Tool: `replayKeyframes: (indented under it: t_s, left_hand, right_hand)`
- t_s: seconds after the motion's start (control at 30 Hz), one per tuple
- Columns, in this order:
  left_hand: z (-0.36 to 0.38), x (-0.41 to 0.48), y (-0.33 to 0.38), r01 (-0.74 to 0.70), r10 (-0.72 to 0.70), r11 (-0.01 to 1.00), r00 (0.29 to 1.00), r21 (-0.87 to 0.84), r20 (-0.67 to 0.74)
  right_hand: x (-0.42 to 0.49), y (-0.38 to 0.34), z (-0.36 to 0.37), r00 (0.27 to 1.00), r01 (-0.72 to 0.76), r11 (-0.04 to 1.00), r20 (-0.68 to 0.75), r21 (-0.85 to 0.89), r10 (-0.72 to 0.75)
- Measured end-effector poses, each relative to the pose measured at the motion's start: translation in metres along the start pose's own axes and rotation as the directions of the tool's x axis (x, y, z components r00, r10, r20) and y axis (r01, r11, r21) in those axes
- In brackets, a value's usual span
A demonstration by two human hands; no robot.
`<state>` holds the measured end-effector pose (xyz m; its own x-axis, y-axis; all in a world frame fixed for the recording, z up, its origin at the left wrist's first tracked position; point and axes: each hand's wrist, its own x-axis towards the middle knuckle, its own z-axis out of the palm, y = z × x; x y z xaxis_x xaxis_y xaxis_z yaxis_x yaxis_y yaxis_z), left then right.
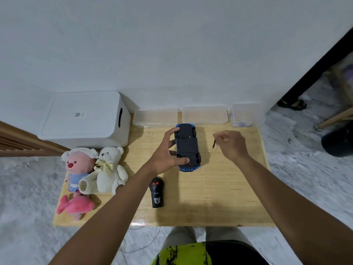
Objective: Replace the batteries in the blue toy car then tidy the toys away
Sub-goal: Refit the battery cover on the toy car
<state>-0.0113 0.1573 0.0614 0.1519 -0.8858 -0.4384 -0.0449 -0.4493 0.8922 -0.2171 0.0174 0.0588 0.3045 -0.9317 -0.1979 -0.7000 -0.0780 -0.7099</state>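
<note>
Left hand (pixel 165 153) clamps blue toy car (pixel 188 148) belly-up at table (pixel 219 197) centre; right hand (pixel 230 144) beside car pinches thin tool (pixel 214 144) — likely screwdriver. Battery cover looks shut — swap not begun. Remote (pixel 157 192) nearer than car, plush toys (pixel 91 175) left of car, untidied; white bin (pixel 86 119) beyond.

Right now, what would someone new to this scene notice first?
The blue toy car lies upside down mid-table, steadied by the left hand, while the right hand holds a small screwdriver beside it. Plush toys crowd the left edge.
</note>
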Motion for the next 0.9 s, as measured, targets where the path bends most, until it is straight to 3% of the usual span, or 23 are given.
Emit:
replayKeyframes:
  t_s: [0.1, 0.17, 0.33, 0.9]
  left_hand:
    - [0.001, 0.001, 0.002, 0.005, -0.005, 1.0, 1.0, -0.011, 0.024]
    - [0.001, 0.002, 0.003, 0.005, -0.004, 1.0, 0.999, -0.009, 0.036]
    - [0.0, 0.004, 0.007, -0.01, 0.011, 1.0, 0.999, -0.024, 0.048]
    - [0.0, 0.001, 0.013, -0.019, 0.022, 0.998, 0.999, -0.061, 0.044]
  right_hand:
    - [0.009, -0.038, -0.022, 0.987, 0.151, 0.951, -0.099, 0.27, -0.129]
    - [0.009, -0.058, -0.026, 0.972, 0.232, 0.903, -0.11, 0.361, -0.206]
    - [-0.001, -0.072, -0.015, 0.93, 0.359, 0.894, -0.026, 0.269, -0.366]
    - [-0.005, -0.07, -0.015, 0.931, 0.36, 0.892, -0.035, 0.272, -0.364]
